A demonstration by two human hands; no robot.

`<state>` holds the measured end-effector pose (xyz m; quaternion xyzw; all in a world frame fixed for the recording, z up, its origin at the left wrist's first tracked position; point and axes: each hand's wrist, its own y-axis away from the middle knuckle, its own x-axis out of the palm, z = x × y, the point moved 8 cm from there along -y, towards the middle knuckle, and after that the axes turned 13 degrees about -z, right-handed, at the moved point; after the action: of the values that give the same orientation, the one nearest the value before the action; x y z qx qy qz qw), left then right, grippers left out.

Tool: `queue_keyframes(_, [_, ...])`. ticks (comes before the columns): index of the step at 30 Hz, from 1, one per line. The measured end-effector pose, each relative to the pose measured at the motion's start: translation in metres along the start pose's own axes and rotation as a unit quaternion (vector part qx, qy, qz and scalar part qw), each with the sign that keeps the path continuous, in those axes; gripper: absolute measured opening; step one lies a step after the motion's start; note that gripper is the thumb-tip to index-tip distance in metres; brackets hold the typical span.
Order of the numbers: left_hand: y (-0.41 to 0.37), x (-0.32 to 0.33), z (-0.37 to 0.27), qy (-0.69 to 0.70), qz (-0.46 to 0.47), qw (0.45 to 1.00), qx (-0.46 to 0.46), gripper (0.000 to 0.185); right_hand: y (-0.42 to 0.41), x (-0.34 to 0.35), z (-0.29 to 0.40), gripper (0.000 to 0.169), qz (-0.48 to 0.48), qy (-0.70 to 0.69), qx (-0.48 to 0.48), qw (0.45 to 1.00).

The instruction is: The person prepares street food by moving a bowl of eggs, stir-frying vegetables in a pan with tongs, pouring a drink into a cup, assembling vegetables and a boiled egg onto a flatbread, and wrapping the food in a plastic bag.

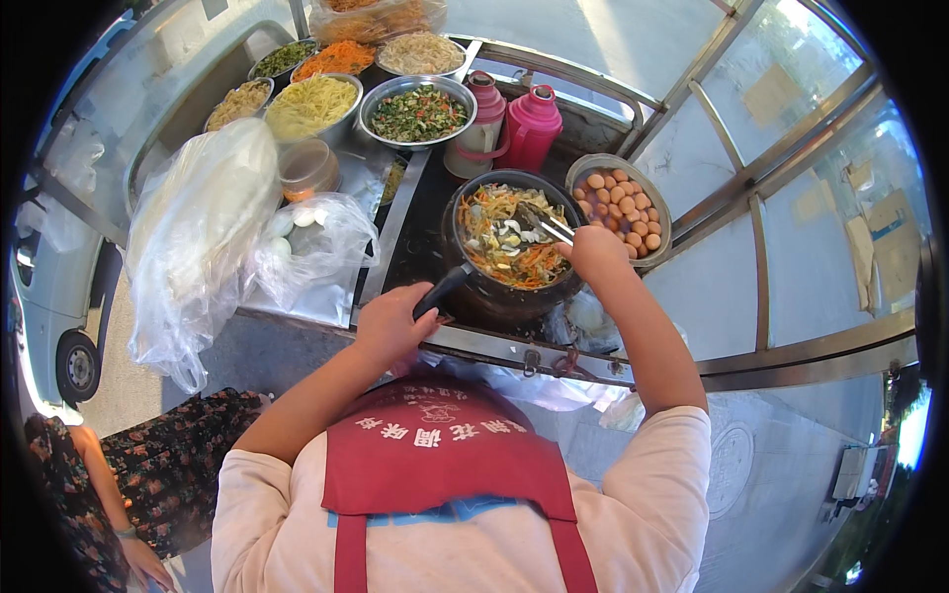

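Note:
My left hand (393, 322) grips the black handle (443, 289) of a dark frying pan (511, 178). Shredded vegetables (485, 222), with orange and pale strips and white bits among them, lie in the pan. Above its right side, my right hand (599, 256) holds metal tongs (556, 228), whose dark ends touch the food. Right beside the pan stands a metal bowl (663, 248) of brown eggs (623, 200), some in liquid. Behind the pan are a pink thermos flask (530, 130) and a pink and pale one (482, 111).
Metal bowls of shredded carrot (342, 59), yellow shreds (311, 107) and chopped greens (419, 113) stand at the back left. Plastic bags (204, 222) overhang the cart's front edge; one holds pale eggs (308, 216). Framed clear panels (697, 148) enclose the right side. A person in a floral garment (163, 474) stands lower left.

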<state>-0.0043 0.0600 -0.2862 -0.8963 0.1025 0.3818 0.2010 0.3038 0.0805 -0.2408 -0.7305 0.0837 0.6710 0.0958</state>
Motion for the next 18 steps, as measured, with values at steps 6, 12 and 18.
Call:
queue_keyframes(6, [0.001, -0.002, 0.003, -0.029, 0.025, 0.998, -0.047, 0.037, -0.001, -0.03, 0.036, 0.054, -0.011, -0.048, -0.047, 0.998])
queue_keyframes(12, [0.0, 0.001, 0.002, -0.01, -0.009, 1.0, -0.003, 0.038, 0.006, 0.005, 0.04, 0.044, 0.046, -0.063, -0.061, 0.995])
queue_keyframes(18, [-0.001, 0.001, 0.001, -0.015, 0.041, 0.998, -0.046, 0.037, 0.022, 0.006, -0.012, 0.04, 0.02, 0.002, 0.011, 1.0])
